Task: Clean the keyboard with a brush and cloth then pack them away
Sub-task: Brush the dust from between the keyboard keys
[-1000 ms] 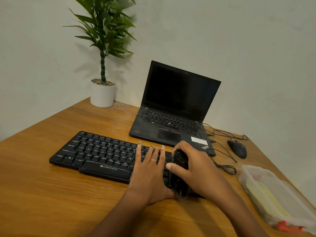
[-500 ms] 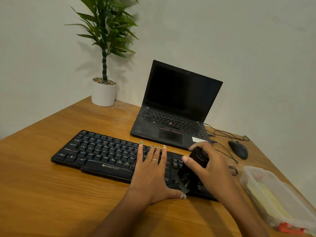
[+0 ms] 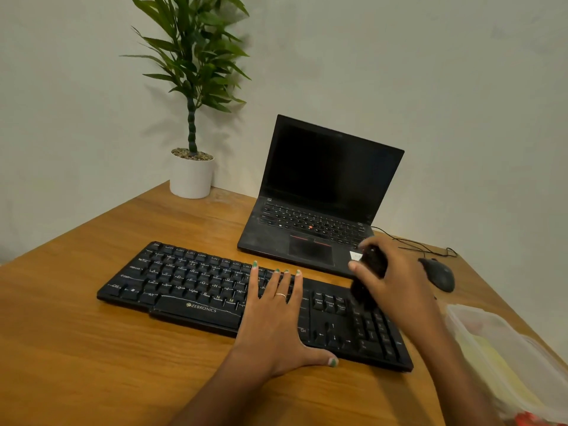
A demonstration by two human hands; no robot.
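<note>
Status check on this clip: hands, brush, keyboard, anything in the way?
Left hand flat on keyboard, pinning it. Right hand grips black brush over the numpad end. Nothing in the way.

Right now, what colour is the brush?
Black, bristles blurred; the head view shows the brush in the right hand.

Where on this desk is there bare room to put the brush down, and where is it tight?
Bare wood lies left of and in front of the keyboard, and between keyboard and plant pot. Crowded: the right side, where brush, mouse, cables and plastic container cluster near the laptop.
</note>
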